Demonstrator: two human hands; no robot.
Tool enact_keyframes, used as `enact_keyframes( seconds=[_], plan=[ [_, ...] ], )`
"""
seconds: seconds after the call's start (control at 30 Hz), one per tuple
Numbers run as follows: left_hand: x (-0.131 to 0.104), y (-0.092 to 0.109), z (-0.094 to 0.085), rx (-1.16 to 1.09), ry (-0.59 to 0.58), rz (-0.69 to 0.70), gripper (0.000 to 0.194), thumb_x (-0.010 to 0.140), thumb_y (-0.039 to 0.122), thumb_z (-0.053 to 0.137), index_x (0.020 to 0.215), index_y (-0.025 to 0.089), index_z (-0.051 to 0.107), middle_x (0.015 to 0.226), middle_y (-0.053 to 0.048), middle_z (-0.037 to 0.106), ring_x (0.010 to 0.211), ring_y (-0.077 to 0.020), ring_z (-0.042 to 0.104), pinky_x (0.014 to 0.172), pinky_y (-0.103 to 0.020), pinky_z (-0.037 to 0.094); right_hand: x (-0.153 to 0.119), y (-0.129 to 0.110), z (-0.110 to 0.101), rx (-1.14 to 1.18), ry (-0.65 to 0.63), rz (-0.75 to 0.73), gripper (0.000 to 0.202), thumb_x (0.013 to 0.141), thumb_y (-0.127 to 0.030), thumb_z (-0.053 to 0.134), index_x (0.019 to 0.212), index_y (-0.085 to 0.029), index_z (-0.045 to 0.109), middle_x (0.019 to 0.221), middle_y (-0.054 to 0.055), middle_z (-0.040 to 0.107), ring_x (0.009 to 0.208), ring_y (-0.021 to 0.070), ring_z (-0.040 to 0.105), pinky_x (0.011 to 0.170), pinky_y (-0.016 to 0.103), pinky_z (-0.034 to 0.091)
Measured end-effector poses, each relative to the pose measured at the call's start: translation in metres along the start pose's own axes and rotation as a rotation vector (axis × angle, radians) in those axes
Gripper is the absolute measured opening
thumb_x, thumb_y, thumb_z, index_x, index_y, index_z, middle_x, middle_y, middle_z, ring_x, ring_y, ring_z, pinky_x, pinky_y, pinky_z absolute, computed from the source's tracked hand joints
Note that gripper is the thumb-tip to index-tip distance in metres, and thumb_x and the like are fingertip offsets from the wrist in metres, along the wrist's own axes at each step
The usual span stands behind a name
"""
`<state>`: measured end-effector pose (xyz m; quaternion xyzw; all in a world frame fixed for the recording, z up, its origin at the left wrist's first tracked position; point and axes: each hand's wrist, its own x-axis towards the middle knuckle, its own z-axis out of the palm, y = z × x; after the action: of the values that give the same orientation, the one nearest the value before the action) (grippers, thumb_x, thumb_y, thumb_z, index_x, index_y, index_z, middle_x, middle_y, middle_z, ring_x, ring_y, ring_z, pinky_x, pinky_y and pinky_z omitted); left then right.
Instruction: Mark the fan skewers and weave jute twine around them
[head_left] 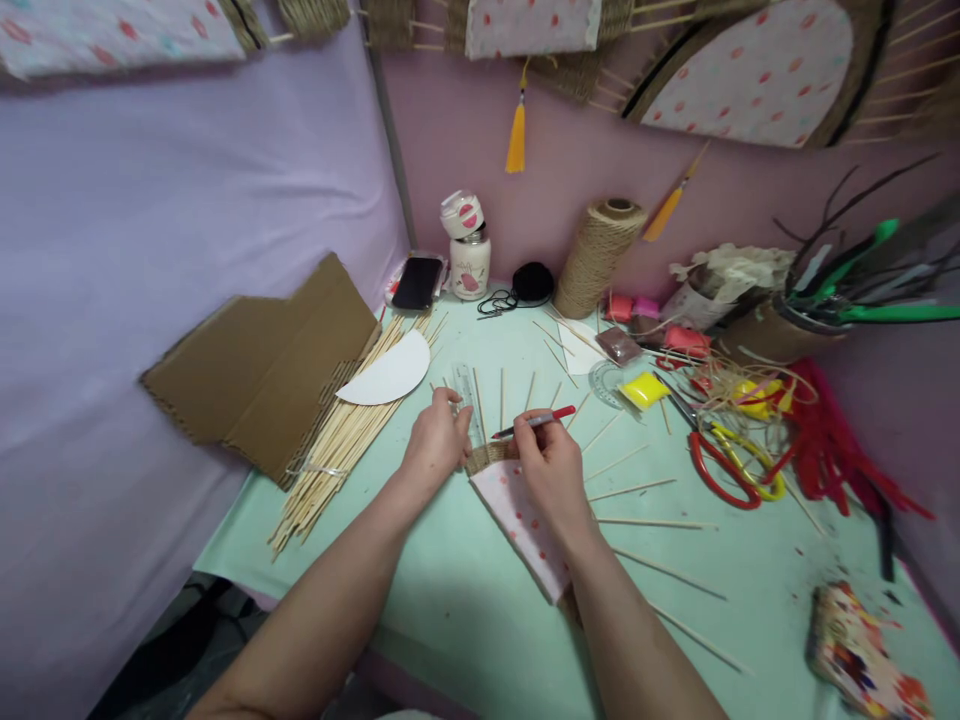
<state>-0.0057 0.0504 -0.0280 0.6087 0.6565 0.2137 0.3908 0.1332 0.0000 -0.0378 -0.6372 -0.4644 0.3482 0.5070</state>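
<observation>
My right hand point(551, 470) pinches a red marker pen point(564, 411), its dark tip pointing left near a twine-wrapped edge. Below it lies a half-round craft piece of white fabric with red dots point(504, 488). Thin wooden sticks point(660, 525) fan outward from its rim. My left hand point(436, 438) is closed at a clear plastic ruler point(465, 388), which lies along one of the sticks at the upper left of the piece. My right hand and forearm hide much of the piece.
Left of my hands are a bundle of sticks point(322, 480), a white half-disc point(390, 370) and cardboard point(262, 350). Behind stand a twine spool point(600, 255) and a jar point(470, 265). Scissors point(724, 470), a yellow packet point(643, 390) and red strips point(821, 450) lie right.
</observation>
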Motion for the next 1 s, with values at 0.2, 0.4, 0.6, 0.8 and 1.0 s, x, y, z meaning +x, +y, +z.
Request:
enact_keyframes(
  seconds=[0.2, 0.4, 0.6, 0.8, 1.0],
  plan=[
    [0.0017, -0.0034, 0.0026, 0.019, 0.002, 0.004, 0.029, 0.089, 0.033, 0.043, 0.114, 0.017, 0.041, 0.048, 0.003, 0.059, 0.034, -0.0144, 0.052, 0.04, -0.022, 0.038, 0.001, -0.0003, -0.0001, 0.002, 0.014, 0.011, 0.024, 0.085, -0.041, 0.051, 0.083, -0.019, 0.06, 0.073, 0.003, 0.068, 0.069, 0.0178, 0.062, 0.064, 0.026, 0.044],
    [0.0042, -0.0072, 0.0046, 0.047, 0.019, 0.021, 0.03, 0.089, 0.033, 0.043, 0.113, 0.017, 0.042, 0.048, 0.004, 0.059, 0.034, -0.0146, 0.052, 0.043, -0.023, 0.04, 0.0005, -0.0017, 0.0009, 0.002, 0.047, -0.014, 0.023, 0.085, -0.039, 0.05, 0.083, -0.019, 0.061, 0.074, 0.003, 0.068, 0.068, 0.0179, 0.061, 0.065, 0.027, 0.044],
    [0.0043, -0.0042, 0.0041, 0.054, 0.021, 0.01, 0.03, 0.088, 0.034, 0.045, 0.113, 0.016, 0.043, 0.047, 0.003, 0.058, 0.034, -0.0149, 0.051, 0.044, -0.024, 0.039, -0.0012, -0.0004, 0.0038, -0.008, 0.045, -0.015, 0.021, 0.087, -0.038, 0.049, 0.084, -0.021, 0.061, 0.077, 0.003, 0.068, 0.072, 0.018, 0.062, 0.068, 0.028, 0.044],
    [0.0045, -0.0042, 0.0045, 0.145, 0.072, 0.047, 0.029, 0.087, 0.034, 0.046, 0.111, 0.016, 0.048, 0.046, 0.003, 0.058, 0.042, -0.0174, 0.054, 0.056, -0.027, 0.04, -0.0009, 0.0018, 0.005, -0.02, 0.05, -0.05, 0.022, 0.086, -0.037, 0.049, 0.087, -0.019, 0.063, 0.078, 0.003, 0.068, 0.072, 0.0174, 0.062, 0.07, 0.028, 0.045],
    [0.0057, -0.0054, 0.0058, 0.198, 0.077, 0.047, 0.031, 0.088, 0.034, 0.045, 0.112, 0.015, 0.049, 0.047, 0.001, 0.059, 0.053, -0.0207, 0.06, 0.06, -0.028, 0.04, -0.0011, -0.0004, 0.006, 0.04, 0.052, -0.071, 0.022, 0.086, -0.035, 0.048, 0.087, -0.018, 0.062, 0.083, 0.004, 0.068, 0.075, 0.0168, 0.062, 0.07, 0.028, 0.046]
  ],
)
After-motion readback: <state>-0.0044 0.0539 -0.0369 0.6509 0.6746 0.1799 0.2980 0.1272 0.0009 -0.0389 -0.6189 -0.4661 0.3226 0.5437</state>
